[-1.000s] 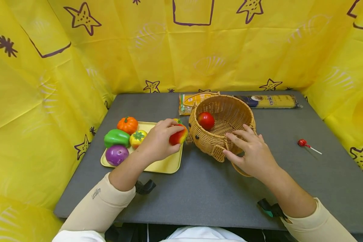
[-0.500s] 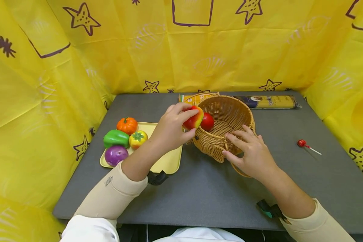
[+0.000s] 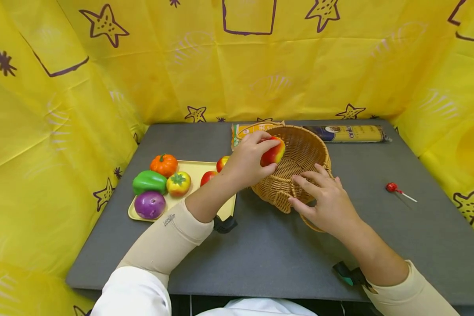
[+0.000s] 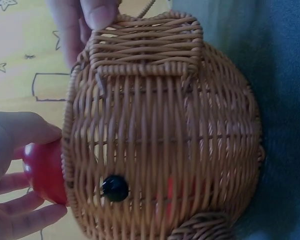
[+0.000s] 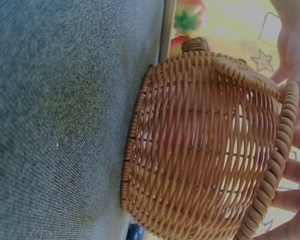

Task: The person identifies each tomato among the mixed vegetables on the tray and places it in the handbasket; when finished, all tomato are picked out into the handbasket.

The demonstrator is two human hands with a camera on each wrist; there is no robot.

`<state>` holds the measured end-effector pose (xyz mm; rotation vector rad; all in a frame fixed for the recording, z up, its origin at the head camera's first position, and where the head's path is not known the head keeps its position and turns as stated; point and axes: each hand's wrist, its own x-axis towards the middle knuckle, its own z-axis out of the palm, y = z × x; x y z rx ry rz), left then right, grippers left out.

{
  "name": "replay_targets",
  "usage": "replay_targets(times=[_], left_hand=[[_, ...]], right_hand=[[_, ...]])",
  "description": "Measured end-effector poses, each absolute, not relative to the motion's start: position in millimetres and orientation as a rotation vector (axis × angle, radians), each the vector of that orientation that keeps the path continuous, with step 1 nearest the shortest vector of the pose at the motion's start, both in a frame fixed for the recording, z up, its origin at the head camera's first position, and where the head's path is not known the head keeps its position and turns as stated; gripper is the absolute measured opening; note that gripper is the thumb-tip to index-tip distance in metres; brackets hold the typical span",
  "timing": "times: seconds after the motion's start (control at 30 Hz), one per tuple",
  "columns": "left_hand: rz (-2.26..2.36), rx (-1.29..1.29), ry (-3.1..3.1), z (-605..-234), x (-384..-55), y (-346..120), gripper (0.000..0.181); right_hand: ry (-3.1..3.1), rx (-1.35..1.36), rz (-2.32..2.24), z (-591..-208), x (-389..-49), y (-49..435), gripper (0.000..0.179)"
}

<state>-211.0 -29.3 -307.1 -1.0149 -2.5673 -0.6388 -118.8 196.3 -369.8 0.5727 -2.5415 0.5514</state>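
Note:
My left hand [image 3: 249, 160] pinches a red-and-yellow toy fruit [image 3: 274, 151] between thumb and fingers, over the near-left rim of the wicker basket [image 3: 274, 188]. In the left wrist view the fruit [image 4: 44, 172] looks round and glossy red, partly behind the rim. My right hand [image 3: 328, 199] holds the basket's near-right rim, thumb outside and fingers over the edge. Red shows through the weave in both wrist views, from a red fruit [image 5: 175, 127] inside, hidden in the head view by my left hand.
On the left, a yellow tray [image 3: 197, 166] bears a toy pumpkin [image 3: 163, 165], green pepper [image 3: 149, 182], purple vegetable [image 3: 150, 205], tomato-like yellow-red piece [image 3: 178, 183] and red fruits [image 3: 208, 177]. Two packages [image 3: 353, 133] lie behind the basket. A red lollipop [image 3: 395, 188] lies to the right.
My left hand has carried the red-and-yellow toy fruit rightward from above the tray's edge to over the basket opening. Red fruits on the tray have come into view. The right hand stays at the rim.

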Motion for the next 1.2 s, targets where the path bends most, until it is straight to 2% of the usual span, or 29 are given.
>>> replay_targets(times=[0.53, 0.93, 1.2], left_hand=[[-0.608, -0.957, -2.696, -306.8, -207.5, -36.3, 0.058], [-0.638, -0.724, -2.836, -299.3, -214.5, -84.9, 0.061], [-0.532, -0.521, -3.069, -316.9, -222.1, -118.1, 0.066]], right_hand=[[-2.542, 0.566, 0.551, -371.6, -119.0, 196.1, 0.052], [-2.554, 0.56, 0.571, -370.6, -119.3, 196.3, 0.051], [-2.572, 0.552, 0.585, -370.2, -119.1, 197.1, 0.051]])
